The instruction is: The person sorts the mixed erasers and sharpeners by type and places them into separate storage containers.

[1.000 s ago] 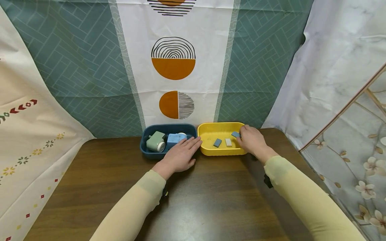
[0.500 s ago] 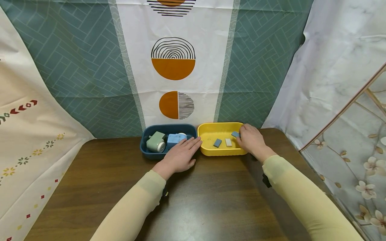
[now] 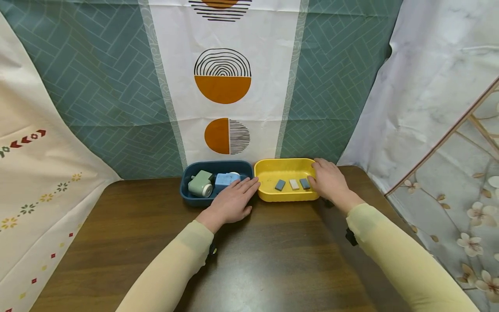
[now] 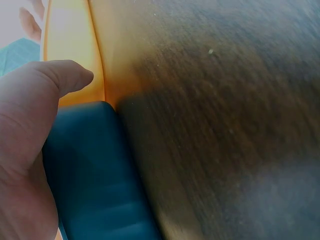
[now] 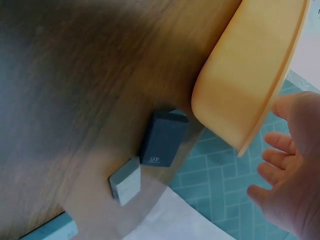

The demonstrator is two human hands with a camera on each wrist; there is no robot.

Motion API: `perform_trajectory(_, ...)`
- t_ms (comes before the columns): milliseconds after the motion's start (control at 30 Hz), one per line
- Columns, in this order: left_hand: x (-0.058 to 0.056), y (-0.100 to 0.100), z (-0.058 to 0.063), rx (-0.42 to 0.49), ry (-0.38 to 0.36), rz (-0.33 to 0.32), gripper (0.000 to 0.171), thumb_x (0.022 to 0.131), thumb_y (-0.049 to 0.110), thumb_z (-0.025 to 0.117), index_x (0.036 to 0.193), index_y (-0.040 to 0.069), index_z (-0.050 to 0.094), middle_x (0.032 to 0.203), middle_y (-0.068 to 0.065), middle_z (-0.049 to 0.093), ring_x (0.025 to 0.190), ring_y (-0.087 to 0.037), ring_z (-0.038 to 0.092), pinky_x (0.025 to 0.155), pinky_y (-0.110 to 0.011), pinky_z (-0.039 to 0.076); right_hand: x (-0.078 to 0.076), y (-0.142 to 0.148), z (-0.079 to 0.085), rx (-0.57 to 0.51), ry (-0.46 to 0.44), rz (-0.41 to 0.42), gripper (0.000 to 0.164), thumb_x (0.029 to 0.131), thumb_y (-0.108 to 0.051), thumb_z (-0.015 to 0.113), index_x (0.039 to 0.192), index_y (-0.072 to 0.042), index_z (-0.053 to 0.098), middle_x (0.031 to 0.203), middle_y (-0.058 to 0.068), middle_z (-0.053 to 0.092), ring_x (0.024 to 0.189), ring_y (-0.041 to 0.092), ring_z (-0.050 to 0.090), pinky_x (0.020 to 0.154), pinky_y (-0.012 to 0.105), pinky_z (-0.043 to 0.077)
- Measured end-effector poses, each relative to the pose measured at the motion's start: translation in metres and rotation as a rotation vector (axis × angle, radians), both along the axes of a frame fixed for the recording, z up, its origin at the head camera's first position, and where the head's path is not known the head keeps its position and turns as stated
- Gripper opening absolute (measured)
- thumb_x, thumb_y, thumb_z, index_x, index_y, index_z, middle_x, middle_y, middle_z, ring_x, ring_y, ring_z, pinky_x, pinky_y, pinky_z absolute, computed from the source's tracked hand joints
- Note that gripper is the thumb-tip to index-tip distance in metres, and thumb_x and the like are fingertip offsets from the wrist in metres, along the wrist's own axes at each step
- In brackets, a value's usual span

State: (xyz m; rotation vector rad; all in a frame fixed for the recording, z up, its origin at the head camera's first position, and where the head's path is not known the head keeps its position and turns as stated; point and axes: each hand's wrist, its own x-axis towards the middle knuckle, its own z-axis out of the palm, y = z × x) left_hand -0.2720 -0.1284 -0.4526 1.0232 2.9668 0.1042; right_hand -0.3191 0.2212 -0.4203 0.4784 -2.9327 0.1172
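Note:
A yellow tray [image 3: 289, 198] holds three small flat blocks: a grey-blue block [image 3: 280, 185], a white block [image 3: 294, 184] and a blue block [image 3: 305, 183]. My right hand [image 3: 329, 178] is at the tray's right end, fingers loosely bent and nothing in them; the right wrist view shows the thumb beside the rim. My left hand [image 3: 232, 203] lies flat, fingers straight, over the front of the navy tray [image 3: 186, 197], fingertips where the two trays meet. Inside the navy tray are a green item with a white round end [image 3: 201, 183] and a light-blue item [image 3: 226, 180].
Beside the yellow tray, the right wrist view shows a dark block [image 5: 164, 139], a grey block [image 5: 126, 182] and a teal block [image 5: 52, 229] on the wooden table [image 3: 273, 255]. A patterned curtain [image 3: 234, 86] hangs right behind the trays.
My right hand has let go of the blue block, which now lies in the yellow tray beside the white one. That hand has shifted slightly right; the left hand has stayed put.

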Motion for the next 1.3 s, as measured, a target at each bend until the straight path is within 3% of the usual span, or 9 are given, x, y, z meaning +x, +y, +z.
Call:
perform_trajectory(733,-0.002,0.0,-0.001,-0.029,0.037,-0.016,0.083,0.11,0.034,0.07,0.177,0.016,0.026,0.185,-0.002,0.017,0.168,-0.029,0.024,0.136,-0.046,0.015,0.037,0.022,0.012,-0.001,0.106,0.12,0.066,0.108,-0.027,0.074,0.157,0.009,0.051,0.161,0.031,0.05,0.149,0.049,0.047,0.126,0.065,0.033)
perform_trajectory(1300,-0.003,-0.001,-0.002,-0.034,0.028,-0.004,0.083,0.11,0.035,0.069,0.178,0.018,0.024,0.185,0.0,0.015,0.169,-0.024,0.02,0.136,-0.044,0.014,0.057,0.039,0.011,-0.01,0.088,0.111,0.068,0.108,-0.032,0.074,0.16,0.005,0.05,0.164,0.03,0.048,0.152,0.051,0.043,0.127,0.069,0.027)
